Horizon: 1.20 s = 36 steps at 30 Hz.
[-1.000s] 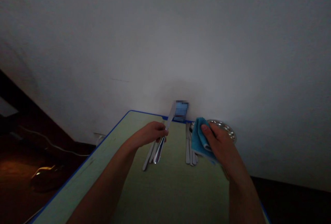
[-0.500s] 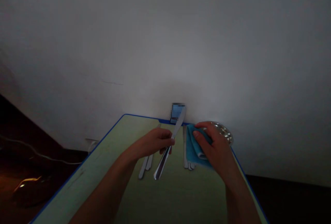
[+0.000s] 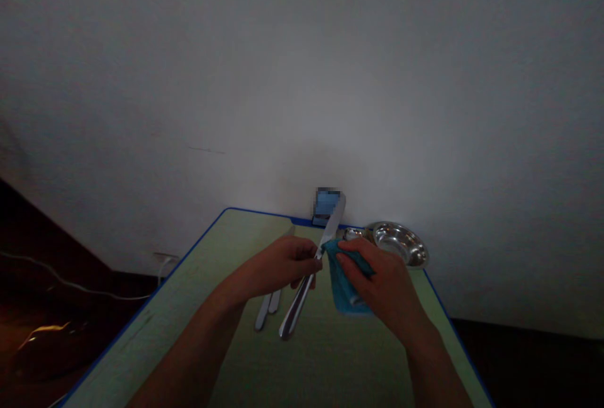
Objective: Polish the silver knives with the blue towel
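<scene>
A silver table knife slants over the table in my left hand. My fingers are closed round it near the middle, with the blade pointing up and away and the handle toward me. My right hand grips a folded blue cloth, whose upper corner meets the knife just above my left fingers. Beneath my left hand, more knives lie on the table, partly covered. Behind the cloth and right hand shows shiny cutlery, mostly hidden.
A shiny metal bowl stands at the table's back right corner. A small blurred screen leans at the wall behind the knife. The pale green table has a blue edge. A white cable hangs at the left.
My right hand has brought the cloth leftward to the knife, uncovering more of the bowl. My left hand still holds the knife, in nearly the same place.
</scene>
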Tool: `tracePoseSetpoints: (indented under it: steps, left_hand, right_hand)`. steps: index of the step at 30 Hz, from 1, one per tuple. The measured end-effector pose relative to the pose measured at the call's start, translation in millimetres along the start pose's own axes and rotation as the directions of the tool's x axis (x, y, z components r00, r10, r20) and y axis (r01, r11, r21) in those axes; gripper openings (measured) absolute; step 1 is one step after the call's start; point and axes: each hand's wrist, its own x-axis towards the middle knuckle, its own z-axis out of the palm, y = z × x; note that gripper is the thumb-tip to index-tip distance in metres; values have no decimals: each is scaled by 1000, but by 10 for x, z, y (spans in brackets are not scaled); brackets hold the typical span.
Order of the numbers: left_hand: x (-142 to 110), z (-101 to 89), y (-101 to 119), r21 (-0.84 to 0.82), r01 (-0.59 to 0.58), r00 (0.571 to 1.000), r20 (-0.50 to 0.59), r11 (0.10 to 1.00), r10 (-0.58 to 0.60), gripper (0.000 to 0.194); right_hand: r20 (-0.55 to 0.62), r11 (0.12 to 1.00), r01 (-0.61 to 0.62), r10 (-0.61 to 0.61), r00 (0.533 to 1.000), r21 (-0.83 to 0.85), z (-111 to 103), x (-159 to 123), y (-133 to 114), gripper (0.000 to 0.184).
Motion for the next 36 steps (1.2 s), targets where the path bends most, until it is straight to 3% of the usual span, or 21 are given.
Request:
tracePoseSetpoints:
  steps: [11,21,36]
  left_hand:
    - [-3,21,-16,133,-23,999,46,991,17,23]
    - [-14,28,18,193,-88,995,69,977,76,23]
    - [-52,31,48,289,-101,992,105,952,74,22]
  right_hand:
    - [59,994,-2,8,998,-107,35,47,9,15]
    - [15,984,-31,35,999,-176,20,54,46,14]
    - [-52,966,-117,108,993,-231,-24,72,122,16]
